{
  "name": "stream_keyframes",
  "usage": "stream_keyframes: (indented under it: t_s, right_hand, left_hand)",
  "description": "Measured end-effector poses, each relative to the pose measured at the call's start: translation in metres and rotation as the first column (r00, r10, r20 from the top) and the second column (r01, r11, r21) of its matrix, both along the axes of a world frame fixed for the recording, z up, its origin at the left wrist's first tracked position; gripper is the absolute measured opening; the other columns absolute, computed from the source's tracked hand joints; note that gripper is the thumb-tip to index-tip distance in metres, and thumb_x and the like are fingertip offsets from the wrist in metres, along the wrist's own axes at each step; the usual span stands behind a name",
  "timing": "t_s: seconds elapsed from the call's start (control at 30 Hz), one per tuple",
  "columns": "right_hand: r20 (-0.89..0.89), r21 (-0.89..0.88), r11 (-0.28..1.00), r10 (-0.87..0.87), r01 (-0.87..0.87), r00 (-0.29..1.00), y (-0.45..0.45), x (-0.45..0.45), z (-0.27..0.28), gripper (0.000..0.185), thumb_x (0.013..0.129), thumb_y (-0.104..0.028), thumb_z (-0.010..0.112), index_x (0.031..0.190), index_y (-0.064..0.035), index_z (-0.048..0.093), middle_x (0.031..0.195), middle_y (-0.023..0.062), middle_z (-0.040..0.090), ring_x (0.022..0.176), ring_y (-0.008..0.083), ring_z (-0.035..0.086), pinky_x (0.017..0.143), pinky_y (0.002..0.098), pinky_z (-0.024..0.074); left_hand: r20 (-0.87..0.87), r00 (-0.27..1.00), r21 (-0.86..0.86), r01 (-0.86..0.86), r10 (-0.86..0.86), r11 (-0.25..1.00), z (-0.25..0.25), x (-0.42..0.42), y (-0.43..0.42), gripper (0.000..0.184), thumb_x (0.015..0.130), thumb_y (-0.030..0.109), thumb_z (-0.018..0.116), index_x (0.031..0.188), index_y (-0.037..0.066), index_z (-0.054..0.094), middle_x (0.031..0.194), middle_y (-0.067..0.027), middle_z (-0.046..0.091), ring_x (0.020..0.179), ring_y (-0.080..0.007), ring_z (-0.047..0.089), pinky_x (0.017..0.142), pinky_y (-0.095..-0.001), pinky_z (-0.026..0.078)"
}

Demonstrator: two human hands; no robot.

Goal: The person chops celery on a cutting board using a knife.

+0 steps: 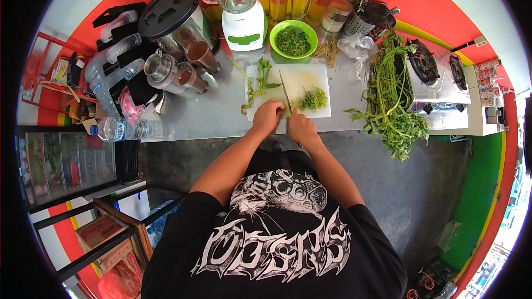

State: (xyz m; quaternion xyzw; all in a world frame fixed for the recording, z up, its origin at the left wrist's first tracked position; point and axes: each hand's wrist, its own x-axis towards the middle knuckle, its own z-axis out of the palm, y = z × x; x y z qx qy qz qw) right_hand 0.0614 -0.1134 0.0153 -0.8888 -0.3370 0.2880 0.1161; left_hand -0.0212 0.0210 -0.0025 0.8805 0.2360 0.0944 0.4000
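My right hand (302, 128) is closed round the handle of a knife (286, 89), whose long blade points away from me across a white cutting board (323, 75). Just left of the blade, my left hand (268, 117) has its fingers curled down at the board's near edge, on a small bunch of greens mostly hidden beneath them. Chopped greens (313, 99) lie in a small heap on the board, right of the knife. Leafy green sprigs (259, 84) rest at the board's left side.
Behind the board stands a green bowl (313, 40) of chopped greens, beside a blender (244, 26). A large pile of leafy stems (390, 88) hangs over the counter's front edge, next to a gas stove (443, 83). Metal cups (160, 67) and a water bottle (119, 129) are at left.
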Motion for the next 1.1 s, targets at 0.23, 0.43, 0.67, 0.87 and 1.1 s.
stream_keyframes:
  t_s: [0.23,0.43,0.67,0.87,1.1]
  right_hand:
    - [0.008,-0.030,1.000,-0.008,0.008,1.000,0.001,-0.009,0.003,0.038,0.104,-0.033,0.052,0.116,0.0027,0.048,0.103,0.0319,0.071,0.099,0.0497,0.070,0.088,0.0571,0.0546]
    - [0.043,-0.079,0.996,0.055,-0.051,0.998,-0.001,-0.002,0.013,0.037,0.104,-0.033,0.052,0.115,0.0020,0.049,0.105,0.0306,0.071,0.100,0.0493,0.070,0.089,0.0564,0.0547]
    - [0.040,-0.048,0.999,-0.003,0.005,0.999,0.001,-0.011,0.011,0.029,0.100,-0.024,0.053,0.114,0.0012,0.050,0.106,0.0277,0.072,0.101,0.0452,0.072,0.087,0.0530,0.0574]
    - [-0.001,-0.078,0.997,0.027,-0.027,1.000,-0.001,-0.011,0.018,0.039,0.104,-0.033,0.051,0.117,0.0026,0.048,0.108,0.0304,0.071,0.103,0.0491,0.069,0.090,0.0558,0.0545]
    - [0.068,-0.113,0.992,0.073,-0.065,0.995,-0.001,-0.010,0.016,0.038,0.103,-0.035,0.054,0.118,-0.0004,0.048,0.105,0.0291,0.071,0.100,0.0474,0.070,0.088,0.0562,0.0552]
  left_hand:
    - [-0.103,0.994,0.029,0.051,-0.048,0.998,0.006,0.005,0.002,0.013,0.085,0.004,0.068,0.097,0.006,0.066,0.097,-0.0133,0.065,0.095,-0.0361,0.066,0.080,-0.0457,0.052]
    - [-0.131,0.991,0.024,0.044,-0.041,0.999,0.010,0.009,0.004,0.012,0.086,0.005,0.067,0.098,0.008,0.066,0.098,-0.0126,0.065,0.095,-0.0363,0.065,0.079,-0.0464,0.052]
    - [-0.137,0.988,0.028,0.073,-0.068,0.997,0.009,0.009,0.006,0.011,0.086,0.008,0.067,0.097,0.010,0.066,0.097,-0.0130,0.064,0.093,-0.0361,0.066,0.077,-0.0462,0.052]
    - [-0.145,0.985,0.000,0.090,-0.089,0.996,0.008,0.007,0.009,0.010,0.085,0.007,0.066,0.095,0.008,0.068,0.097,-0.0130,0.065,0.093,-0.0360,0.066,0.077,-0.0465,0.053]
    - [-0.174,0.981,0.017,0.085,-0.080,0.996,0.004,0.008,0.007,0.012,0.087,0.007,0.066,0.098,0.010,0.067,0.100,-0.0123,0.064,0.098,-0.0367,0.065,0.079,-0.0497,0.052]
